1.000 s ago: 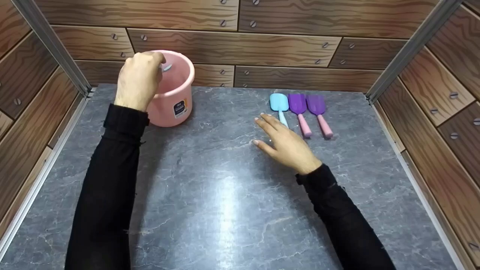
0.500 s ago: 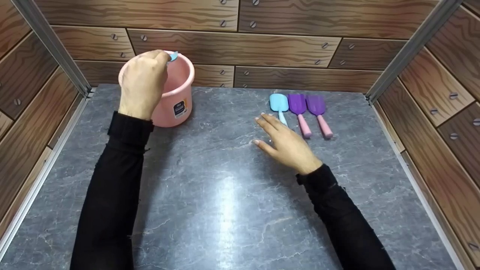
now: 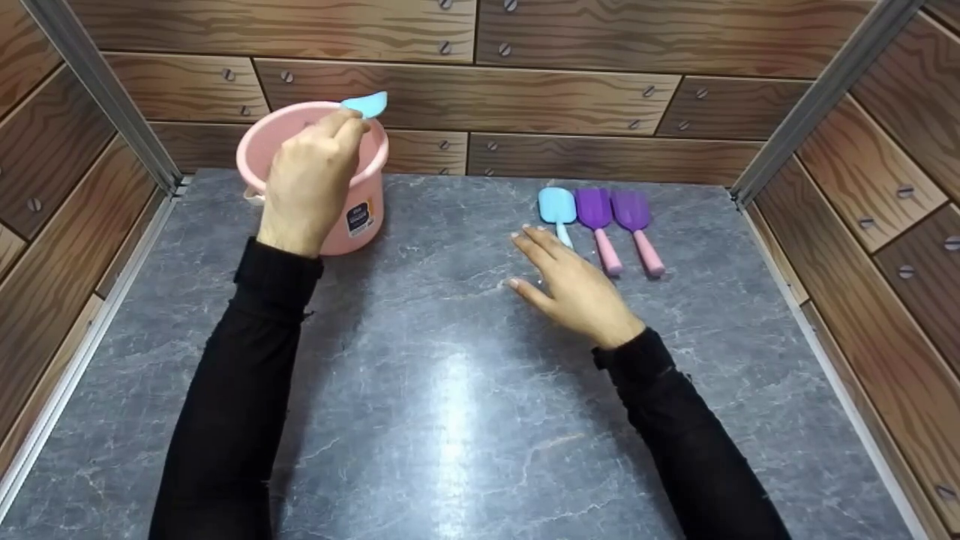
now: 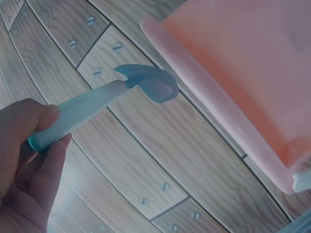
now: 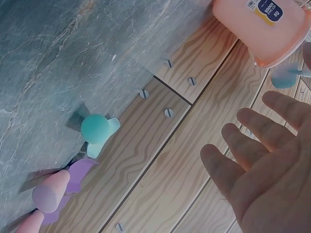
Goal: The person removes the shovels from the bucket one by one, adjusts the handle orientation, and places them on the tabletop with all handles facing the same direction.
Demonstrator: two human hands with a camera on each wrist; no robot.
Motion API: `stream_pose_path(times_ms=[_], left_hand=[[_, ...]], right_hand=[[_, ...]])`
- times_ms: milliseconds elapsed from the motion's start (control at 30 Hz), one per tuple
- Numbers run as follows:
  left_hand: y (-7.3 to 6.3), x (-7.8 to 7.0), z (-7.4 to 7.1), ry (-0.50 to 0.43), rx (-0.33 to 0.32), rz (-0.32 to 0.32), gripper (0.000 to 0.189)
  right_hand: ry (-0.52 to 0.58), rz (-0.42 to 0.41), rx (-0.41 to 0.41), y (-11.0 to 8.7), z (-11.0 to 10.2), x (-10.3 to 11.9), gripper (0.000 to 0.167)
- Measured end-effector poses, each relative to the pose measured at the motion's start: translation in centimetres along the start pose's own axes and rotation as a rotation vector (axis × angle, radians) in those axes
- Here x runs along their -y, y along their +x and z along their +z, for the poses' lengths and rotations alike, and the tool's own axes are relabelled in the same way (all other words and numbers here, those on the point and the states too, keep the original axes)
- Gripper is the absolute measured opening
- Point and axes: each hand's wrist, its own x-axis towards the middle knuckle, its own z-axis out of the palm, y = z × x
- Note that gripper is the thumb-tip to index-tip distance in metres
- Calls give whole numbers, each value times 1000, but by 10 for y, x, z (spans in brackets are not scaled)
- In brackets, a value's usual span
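My left hand [image 3: 311,184] pinches the end of a light-blue scoop's handle, as the left wrist view shows, with its blade pointing away from the fingers. This scoop [image 4: 92,109] is in the air above the pink bucket [image 3: 369,191], its blade over the far right rim in the head view. My right hand [image 3: 581,296] is held palm down with fingers spread, holding nothing. It partly covers the handle of another light-blue scoop [image 3: 557,205]. Right of that lie two purple scoops with pink handles, a brighter one [image 3: 594,207] and a darker one [image 3: 631,211].
The bucket stands at the back left of the grey marbled table [image 3: 450,315], near the wood-patterned back wall [image 3: 465,94]. Patterned side walls [image 3: 885,247] with metal corner posts enclose the table. A dark label [image 3: 360,217] is on the bucket's front.
My left hand has come up out of the bucket and moved right, bringing the light-blue scoop into view over the rim. The right hand and the three scoops on the table have stayed put.
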Motion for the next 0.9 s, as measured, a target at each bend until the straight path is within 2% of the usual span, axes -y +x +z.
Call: stream_pose_path(times_ms=[167,500,900], left_hand=[[-3,-8,2,-11,0,42,19],[-11,-20,12,-21,-45,120,18],[-20,-38,18,16,-59,189,19]], right_hand=[[-2,-8,-7,0,0,-1,77],[-8,-22,-31,0,-1,-2,77],[-15,-23,-43,0,-3,-2,76]])
